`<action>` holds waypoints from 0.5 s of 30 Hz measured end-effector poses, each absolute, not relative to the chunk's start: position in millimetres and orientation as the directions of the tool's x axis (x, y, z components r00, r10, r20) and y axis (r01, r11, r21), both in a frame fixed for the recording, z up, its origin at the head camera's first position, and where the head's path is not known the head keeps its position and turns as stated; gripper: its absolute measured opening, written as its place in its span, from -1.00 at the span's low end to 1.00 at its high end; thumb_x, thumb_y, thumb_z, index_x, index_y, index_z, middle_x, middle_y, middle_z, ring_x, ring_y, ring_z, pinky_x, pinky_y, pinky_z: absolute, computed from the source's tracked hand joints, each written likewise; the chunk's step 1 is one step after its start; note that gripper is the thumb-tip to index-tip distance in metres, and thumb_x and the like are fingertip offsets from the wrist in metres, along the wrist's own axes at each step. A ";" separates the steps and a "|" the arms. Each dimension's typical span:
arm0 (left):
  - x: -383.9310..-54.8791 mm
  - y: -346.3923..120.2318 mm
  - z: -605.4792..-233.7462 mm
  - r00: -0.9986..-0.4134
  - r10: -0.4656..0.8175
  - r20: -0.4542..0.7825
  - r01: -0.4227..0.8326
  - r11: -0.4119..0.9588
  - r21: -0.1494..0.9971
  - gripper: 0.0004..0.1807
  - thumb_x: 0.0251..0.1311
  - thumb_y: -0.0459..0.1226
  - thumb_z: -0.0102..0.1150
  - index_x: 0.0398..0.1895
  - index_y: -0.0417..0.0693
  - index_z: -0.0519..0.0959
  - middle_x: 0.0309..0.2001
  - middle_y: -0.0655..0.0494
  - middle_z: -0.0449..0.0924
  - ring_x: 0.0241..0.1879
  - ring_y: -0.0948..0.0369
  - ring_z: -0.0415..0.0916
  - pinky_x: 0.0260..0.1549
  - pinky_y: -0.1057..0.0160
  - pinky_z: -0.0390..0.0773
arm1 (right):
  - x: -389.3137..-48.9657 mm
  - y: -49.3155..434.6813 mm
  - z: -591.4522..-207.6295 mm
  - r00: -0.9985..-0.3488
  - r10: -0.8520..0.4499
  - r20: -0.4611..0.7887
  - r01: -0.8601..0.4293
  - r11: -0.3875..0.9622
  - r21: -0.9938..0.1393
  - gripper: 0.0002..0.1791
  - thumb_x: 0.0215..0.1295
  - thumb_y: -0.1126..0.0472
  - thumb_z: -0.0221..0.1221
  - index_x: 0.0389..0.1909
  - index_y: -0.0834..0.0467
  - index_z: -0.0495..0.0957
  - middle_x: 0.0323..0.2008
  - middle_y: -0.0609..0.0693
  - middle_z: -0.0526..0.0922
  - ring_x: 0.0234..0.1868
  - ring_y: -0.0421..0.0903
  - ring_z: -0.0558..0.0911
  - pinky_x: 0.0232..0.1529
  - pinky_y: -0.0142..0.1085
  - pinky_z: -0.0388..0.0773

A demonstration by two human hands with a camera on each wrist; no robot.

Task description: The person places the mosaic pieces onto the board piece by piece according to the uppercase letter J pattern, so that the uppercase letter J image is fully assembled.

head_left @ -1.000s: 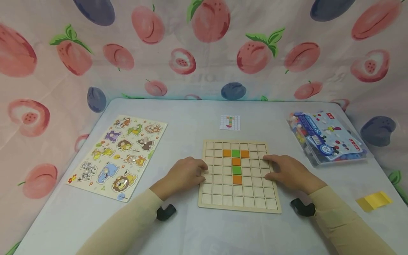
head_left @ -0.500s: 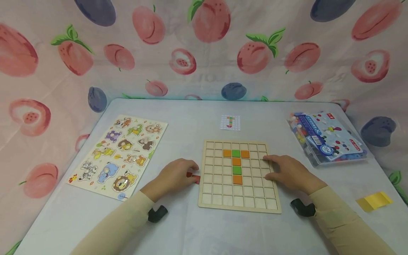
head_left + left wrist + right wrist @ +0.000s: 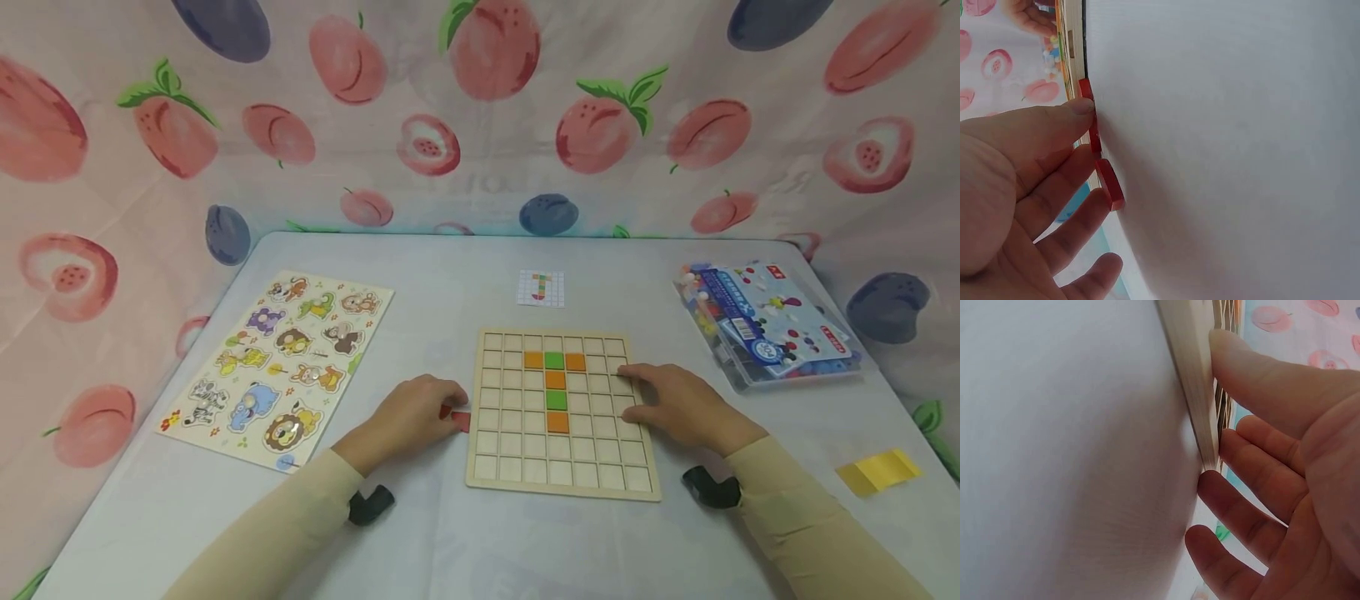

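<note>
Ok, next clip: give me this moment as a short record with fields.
Left hand: at two red blocks, touching at least one
Red blocks: beside the left edge of the grid board
Right hand: touching the board's right edge
Tiles in board: four orange tiles, two green tiles, in a T
Behind board: pattern card
Left side: animal puzzle
Right side: plastic box, yellow paper

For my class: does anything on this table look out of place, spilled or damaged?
Nothing looks spilled or damaged. Two red pieces stand out: they are at the left hand, outside the wooden grid board, whereas the orange tiles and green tiles sit in its cells. The yellow paper at right is creased.
</note>
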State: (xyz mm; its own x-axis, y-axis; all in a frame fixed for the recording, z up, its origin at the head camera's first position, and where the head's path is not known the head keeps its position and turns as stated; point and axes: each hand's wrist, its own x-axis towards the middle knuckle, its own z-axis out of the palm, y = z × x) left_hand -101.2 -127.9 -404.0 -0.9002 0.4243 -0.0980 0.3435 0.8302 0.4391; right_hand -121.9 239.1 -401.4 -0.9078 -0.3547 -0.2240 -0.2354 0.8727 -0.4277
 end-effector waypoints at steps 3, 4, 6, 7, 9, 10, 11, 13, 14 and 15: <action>-101.8 -125.8 -405.2 -0.897 0.431 -0.096 0.353 0.830 0.432 -0.70 0.09 -0.25 0.49 -0.09 -0.07 0.71 -0.29 0.20 0.64 -0.32 0.24 0.41 -0.21 0.20 0.48 | -122.4 239.8 -401.6 -0.907 -0.358 -0.223 -0.239 0.872 -0.428 -0.27 0.24 0.01 0.37 0.36 0.24 0.42 0.27 0.34 0.46 0.29 0.38 0.38 0.24 0.25 0.28; -101.9 -125.3 -405.3 -0.896 0.433 -0.097 0.354 0.829 0.433 -0.69 0.08 -0.25 0.49 -0.09 -0.07 0.71 -0.28 0.20 0.65 -0.32 0.24 0.41 -0.21 0.20 0.47 | -122.3 239.7 -401.4 -0.907 -0.356 -0.224 -0.237 0.872 -0.429 -0.27 0.24 0.01 0.38 0.36 0.24 0.42 0.27 0.34 0.46 0.29 0.38 0.38 0.24 0.25 0.28; -101.9 -124.1 -405.2 -0.895 0.437 -0.094 0.358 0.827 0.434 -0.70 0.08 -0.26 0.49 -0.10 -0.07 0.71 -0.29 0.21 0.64 -0.31 0.23 0.42 -0.21 0.19 0.47 | -122.5 240.0 -401.3 -0.907 -0.358 -0.223 -0.239 0.871 -0.428 -0.27 0.24 0.01 0.38 0.36 0.24 0.42 0.27 0.34 0.46 0.29 0.38 0.38 0.24 0.25 0.28; -102.1 -123.6 -405.4 -0.894 0.438 -0.094 0.359 0.827 0.433 -0.71 0.08 -0.26 0.49 -0.10 -0.06 0.71 -0.29 0.21 0.65 -0.30 0.24 0.43 -0.20 0.19 0.48 | -122.5 240.0 -401.2 -0.906 -0.359 -0.223 -0.240 0.871 -0.428 -0.27 0.24 0.02 0.38 0.36 0.24 0.42 0.27 0.34 0.46 0.29 0.38 0.38 0.24 0.25 0.28; -102.2 -122.6 -404.9 -0.893 0.442 -0.086 0.366 0.823 0.433 -0.73 0.09 -0.27 0.48 -0.12 -0.05 0.71 -0.29 0.22 0.65 -0.29 0.24 0.44 -0.19 0.18 0.48 | -122.5 239.9 -400.8 -0.906 -0.361 -0.221 -0.242 0.871 -0.428 -0.27 0.24 0.02 0.38 0.36 0.23 0.42 0.27 0.34 0.46 0.29 0.38 0.38 0.23 0.26 0.29; -102.3 -122.2 -404.5 -0.892 0.445 -0.083 0.369 0.821 0.436 -0.75 0.11 -0.28 0.46 -0.13 -0.05 0.71 -0.29 0.22 0.65 -0.29 0.23 0.44 -0.19 0.18 0.48 | -122.5 239.8 -400.7 -0.906 -0.360 -0.222 -0.242 0.871 -0.429 -0.27 0.24 0.02 0.38 0.36 0.23 0.42 0.27 0.34 0.46 0.29 0.38 0.38 0.24 0.26 0.28; -102.6 -121.6 -404.6 -0.892 0.446 -0.081 0.371 0.821 0.434 -0.77 0.12 -0.29 0.45 -0.14 -0.04 0.71 -0.30 0.23 0.65 -0.29 0.23 0.45 -0.18 0.17 0.48 | -122.5 239.9 -400.7 -0.906 -0.362 -0.220 -0.244 0.870 -0.429 -0.28 0.24 0.02 0.38 0.36 0.23 0.42 0.26 0.35 0.46 0.29 0.38 0.38 0.23 0.26 0.28; -103.1 -120.7 -404.6 -0.893 0.444 -0.079 0.370 0.822 0.432 -0.80 0.14 -0.31 0.42 -0.15 -0.03 0.71 -0.29 0.24 0.66 -0.29 0.24 0.45 -0.17 0.17 0.48 | -122.2 239.5 -400.2 -0.906 -0.361 -0.222 -0.241 0.870 -0.431 -0.27 0.24 0.01 0.38 0.36 0.23 0.42 0.26 0.35 0.46 0.28 0.39 0.38 0.23 0.26 0.28; -103.2 -120.1 -404.2 -0.893 0.443 -0.078 0.370 0.822 0.433 -0.81 0.15 -0.32 0.41 -0.15 -0.03 0.71 -0.29 0.24 0.66 -0.29 0.24 0.45 -0.17 0.17 0.47 | -122.1 239.4 -400.1 -0.906 -0.359 -0.223 -0.239 0.870 -0.431 -0.28 0.24 0.01 0.37 0.36 0.23 0.42 0.26 0.35 0.46 0.28 0.39 0.38 0.23 0.26 0.28; -103.4 -119.6 -403.8 -0.894 0.441 -0.078 0.368 0.823 0.433 -0.81 0.15 -0.32 0.40 -0.15 -0.03 0.71 -0.29 0.24 0.66 -0.29 0.24 0.46 -0.18 0.17 0.47 | -121.9 239.2 -399.9 -0.907 -0.358 -0.223 -0.237 0.870 -0.432 -0.28 0.24 0.01 0.37 0.36 0.23 0.42 0.26 0.35 0.46 0.28 0.39 0.38 0.23 0.26 0.28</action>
